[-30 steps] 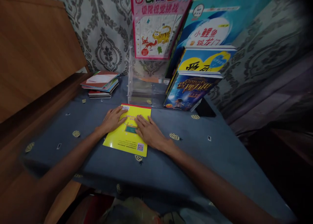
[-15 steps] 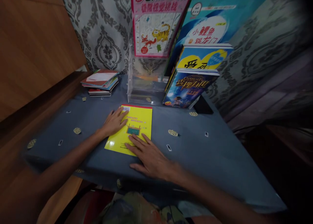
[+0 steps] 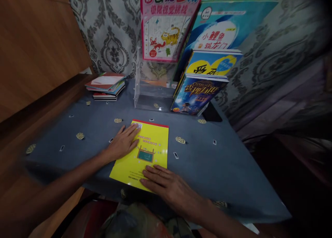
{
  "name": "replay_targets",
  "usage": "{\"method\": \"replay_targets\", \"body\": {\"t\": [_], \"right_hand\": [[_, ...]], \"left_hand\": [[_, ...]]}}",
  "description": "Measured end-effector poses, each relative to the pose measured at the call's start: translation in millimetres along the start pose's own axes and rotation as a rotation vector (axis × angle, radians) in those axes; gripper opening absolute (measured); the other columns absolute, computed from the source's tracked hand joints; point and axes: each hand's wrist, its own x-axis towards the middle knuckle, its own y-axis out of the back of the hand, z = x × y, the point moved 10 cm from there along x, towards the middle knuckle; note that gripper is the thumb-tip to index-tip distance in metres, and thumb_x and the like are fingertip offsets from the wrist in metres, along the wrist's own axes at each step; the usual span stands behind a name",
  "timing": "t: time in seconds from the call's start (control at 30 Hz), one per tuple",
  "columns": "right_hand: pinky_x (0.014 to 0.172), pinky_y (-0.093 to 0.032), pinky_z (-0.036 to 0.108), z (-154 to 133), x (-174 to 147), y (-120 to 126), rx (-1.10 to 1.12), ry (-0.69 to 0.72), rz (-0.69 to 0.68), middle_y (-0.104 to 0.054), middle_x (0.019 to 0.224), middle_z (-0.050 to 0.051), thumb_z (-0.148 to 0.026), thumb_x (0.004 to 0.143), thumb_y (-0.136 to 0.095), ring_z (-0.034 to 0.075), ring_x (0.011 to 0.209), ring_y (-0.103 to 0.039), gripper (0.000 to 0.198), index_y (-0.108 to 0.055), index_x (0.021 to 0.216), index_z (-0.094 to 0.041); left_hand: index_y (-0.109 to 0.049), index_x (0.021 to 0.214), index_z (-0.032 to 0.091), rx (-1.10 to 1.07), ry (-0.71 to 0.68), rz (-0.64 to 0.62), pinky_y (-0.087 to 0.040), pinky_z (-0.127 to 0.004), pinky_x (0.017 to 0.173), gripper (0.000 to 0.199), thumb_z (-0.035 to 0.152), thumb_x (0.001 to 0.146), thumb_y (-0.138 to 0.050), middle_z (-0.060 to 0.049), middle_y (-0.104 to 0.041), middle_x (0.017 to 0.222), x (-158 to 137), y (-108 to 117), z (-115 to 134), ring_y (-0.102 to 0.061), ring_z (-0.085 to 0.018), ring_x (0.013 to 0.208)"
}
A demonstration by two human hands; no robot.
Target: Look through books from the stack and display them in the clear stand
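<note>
A yellow book [image 3: 158, 141] with a red strip along its far edge lies flat near the front edge of the table, a small green chalkboard printed on its cover. My left hand [image 3: 121, 143] rests on the book's left side with its fingers stretched out, the fingertips partly over a white barcode patch. Across the near right corner lies my right hand [image 3: 168, 186], palm down and fingers flat on the cover. Neither hand grips the book from what I can see.
Behind the book stands a clear acrylic rack [image 3: 153, 101]. It holds a pink book [image 3: 166, 27], a teal book [image 3: 238, 20] and a dark blue book [image 3: 198, 94]. A black flat object [image 3: 214, 112] lies beside it. A book stack [image 3: 106, 85] sits back left on the blue tablecloth [image 3: 207, 168].
The yellow book has slid toward me, with both hands on it. My right hand has moved nearer to me and slightly right; the left hand has come a little nearer too.
</note>
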Motion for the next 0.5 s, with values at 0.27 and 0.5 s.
{"method": "replay_targets", "body": {"t": [0.27,0.5], "right_hand": [[0.113,-0.043,0.049,54.8,11.9,29.3,-0.063,-0.056,0.033,-0.062,0.14,0.012,-0.015,0.096,-0.052,0.022,0.135,-0.053,0.037,-0.06,0.132,-0.019],[0.117,-0.036,0.048,97.2,28.3,31.8,-0.044,-0.096,0.023,-0.058,0.144,0.009,-0.017,0.095,-0.057,0.02,0.137,-0.05,0.041,-0.059,0.135,-0.025]], "left_hand": [[-0.043,0.148,0.019,-0.05,-0.015,-0.005,-0.03,-0.047,0.12,0.049,0.038,0.103,-0.035,-0.009,-0.041,0.158,1.1,-1.6,-2.8,-0.034,-0.023,0.148],[-0.044,0.148,0.019,-0.077,-0.028,-0.002,-0.032,-0.05,0.119,0.051,0.041,0.103,-0.035,-0.009,-0.042,0.157,1.8,-1.8,-3.0,-0.036,-0.024,0.147]]}}
